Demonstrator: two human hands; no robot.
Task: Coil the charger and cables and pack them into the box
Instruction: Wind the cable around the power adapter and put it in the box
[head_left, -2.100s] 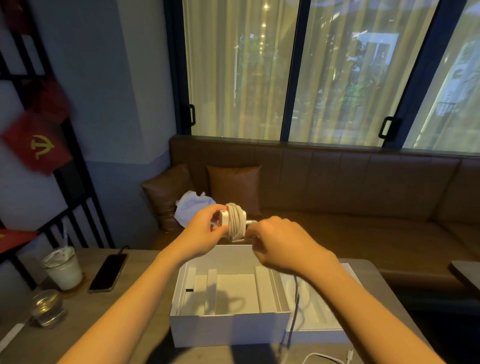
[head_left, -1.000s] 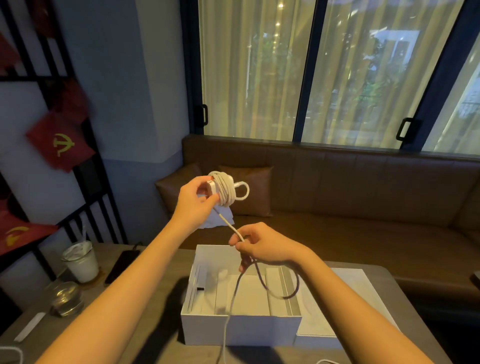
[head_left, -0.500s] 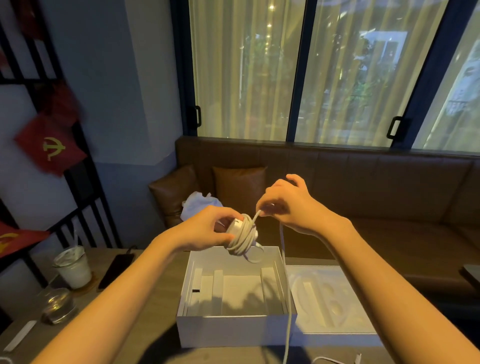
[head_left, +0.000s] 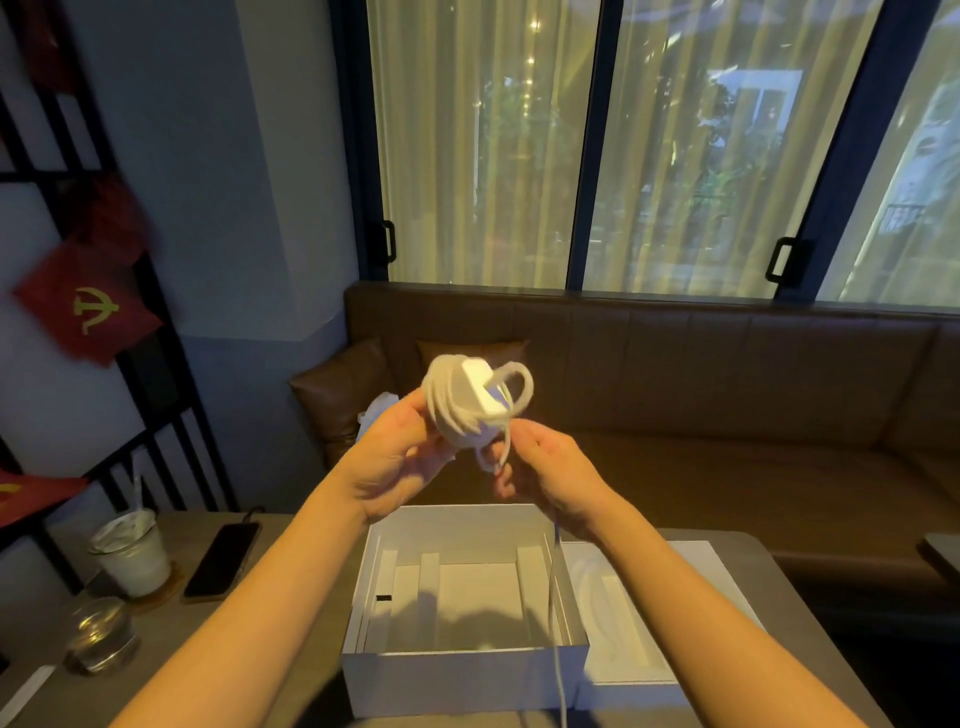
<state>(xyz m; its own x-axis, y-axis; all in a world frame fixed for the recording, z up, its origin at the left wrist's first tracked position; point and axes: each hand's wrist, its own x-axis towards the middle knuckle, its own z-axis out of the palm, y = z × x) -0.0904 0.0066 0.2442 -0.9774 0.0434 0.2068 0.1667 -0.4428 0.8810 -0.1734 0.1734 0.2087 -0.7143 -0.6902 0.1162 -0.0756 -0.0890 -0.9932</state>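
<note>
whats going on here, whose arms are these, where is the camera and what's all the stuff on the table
There is no machine: these are a person's two bare arms, filmed by one wide-angle camera worn on their head, looking forward and down. The left hand holds up a white charger with its cable wound around it. The right hand pinches the loose cable, which hangs down past an open white box. The box stands on a grey table and holds only cardboard dividers. Its lid lies beside it to the right. On the left are a dark phone, a lidded drink cup and a short glass. Behind is a brown sofa under a window.
</note>
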